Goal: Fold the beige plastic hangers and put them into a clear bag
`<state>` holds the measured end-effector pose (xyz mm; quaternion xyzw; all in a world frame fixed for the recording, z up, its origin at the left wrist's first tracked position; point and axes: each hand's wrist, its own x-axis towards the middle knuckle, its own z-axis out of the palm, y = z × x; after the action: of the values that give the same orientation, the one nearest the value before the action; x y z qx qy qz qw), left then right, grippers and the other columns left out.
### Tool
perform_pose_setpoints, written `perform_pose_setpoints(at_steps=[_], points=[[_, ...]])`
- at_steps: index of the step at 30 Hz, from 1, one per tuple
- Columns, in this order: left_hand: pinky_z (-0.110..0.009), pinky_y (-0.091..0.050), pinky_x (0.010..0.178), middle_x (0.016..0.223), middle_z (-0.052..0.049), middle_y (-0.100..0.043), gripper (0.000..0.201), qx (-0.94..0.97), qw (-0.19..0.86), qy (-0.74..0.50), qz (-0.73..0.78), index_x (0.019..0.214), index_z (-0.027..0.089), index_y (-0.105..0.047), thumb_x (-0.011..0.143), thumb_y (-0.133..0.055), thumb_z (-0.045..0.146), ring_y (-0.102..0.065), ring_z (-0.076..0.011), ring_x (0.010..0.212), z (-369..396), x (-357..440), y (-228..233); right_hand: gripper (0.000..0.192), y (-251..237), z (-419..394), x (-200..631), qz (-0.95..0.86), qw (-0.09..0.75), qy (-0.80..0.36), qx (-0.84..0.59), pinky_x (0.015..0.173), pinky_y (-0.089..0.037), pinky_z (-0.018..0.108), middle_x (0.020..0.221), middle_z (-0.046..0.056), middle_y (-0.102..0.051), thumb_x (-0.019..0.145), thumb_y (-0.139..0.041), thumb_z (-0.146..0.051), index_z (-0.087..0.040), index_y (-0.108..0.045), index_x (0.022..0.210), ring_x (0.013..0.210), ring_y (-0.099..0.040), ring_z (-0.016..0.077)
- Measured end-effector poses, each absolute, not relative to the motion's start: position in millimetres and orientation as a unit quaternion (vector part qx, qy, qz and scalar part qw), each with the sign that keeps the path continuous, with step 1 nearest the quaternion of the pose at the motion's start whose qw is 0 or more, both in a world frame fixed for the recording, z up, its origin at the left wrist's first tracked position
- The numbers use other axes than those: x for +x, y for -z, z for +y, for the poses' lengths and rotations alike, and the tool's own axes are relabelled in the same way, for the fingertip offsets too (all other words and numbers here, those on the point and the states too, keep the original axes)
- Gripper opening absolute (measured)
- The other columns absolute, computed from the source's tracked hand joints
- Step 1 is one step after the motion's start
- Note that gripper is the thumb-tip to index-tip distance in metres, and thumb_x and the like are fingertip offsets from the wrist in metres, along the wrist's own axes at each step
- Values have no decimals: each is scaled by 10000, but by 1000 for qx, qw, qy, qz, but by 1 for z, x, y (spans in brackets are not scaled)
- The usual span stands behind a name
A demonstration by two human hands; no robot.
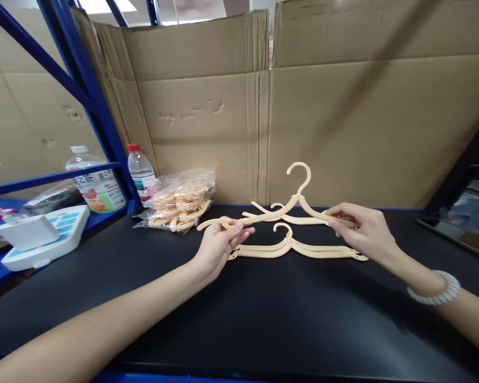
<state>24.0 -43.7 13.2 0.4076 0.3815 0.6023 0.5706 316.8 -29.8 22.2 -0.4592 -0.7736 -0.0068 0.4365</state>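
Note:
A cream plastic hanger (293, 199) is held up above the black table (263, 314), hook upward. My left hand (219, 247) grips its left arm end, and my right hand (361, 229) grips its right arm end. Beneath it, flat on the table, lies a second cream hanger (299, 249), and a third hanger (281, 215) lies just behind, partly hidden by the raised one. A clear plastic bag of folded cream hangers (181, 205) sits to the left of my left hand.
Cardboard sheets (303, 106) wall off the back of the table. A blue metal shelf frame (88, 90) stands at left with two bottles (140, 170) and a white and blue device (43, 234). A dark tray edge (459, 234) shows at right.

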Motion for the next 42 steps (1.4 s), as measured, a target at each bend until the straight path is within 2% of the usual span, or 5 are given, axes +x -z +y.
perform_pose_setpoints(at_steps=[4,8,16,27,42], points=[[-313,-563,683,848,-105,-707,222,612,486,-463,418,672,165,-499,849,-600,252,-701,-196,705,-67,33,-9,142,-31,-31,319,-763,439,-130,-456,447,-418,265,565,-2,-566,778,-561,-337,-199,-597,772,448,-516,137],[-353,-518,770,957,-131,-702,89,927,206,-242,199,784,184,-602,851,-544,183,-669,-258,869,-100,41,-9,134,-40,-35,321,-765,386,-245,-453,410,-360,237,493,-25,-520,749,-571,-321,-188,-563,751,419,-482,121],[-390,-465,826,1031,-158,-677,197,973,9,-167,160,923,165,-637,900,-442,157,-616,-281,928,-99,42,-15,33,-40,-38,324,-800,183,-324,-471,417,-376,226,475,-16,-578,707,-532,-220,-204,-508,693,445,-560,150],[-350,-482,762,949,-86,-645,159,967,-80,-118,213,878,157,-577,917,-443,233,-603,-223,868,-93,38,-8,129,-33,-33,330,-876,35,-204,-436,513,-382,210,645,-5,-557,674,-551,-132,-156,-637,767,580,-502,117],[-393,-488,817,966,-90,-639,160,947,-96,-108,286,920,172,-586,898,-478,287,-590,-251,945,-93,40,-10,223,-27,-28,330,-881,72,-156,-442,492,-340,204,655,-32,-527,664,-543,-85,-171,-562,870,562,-468,103]])
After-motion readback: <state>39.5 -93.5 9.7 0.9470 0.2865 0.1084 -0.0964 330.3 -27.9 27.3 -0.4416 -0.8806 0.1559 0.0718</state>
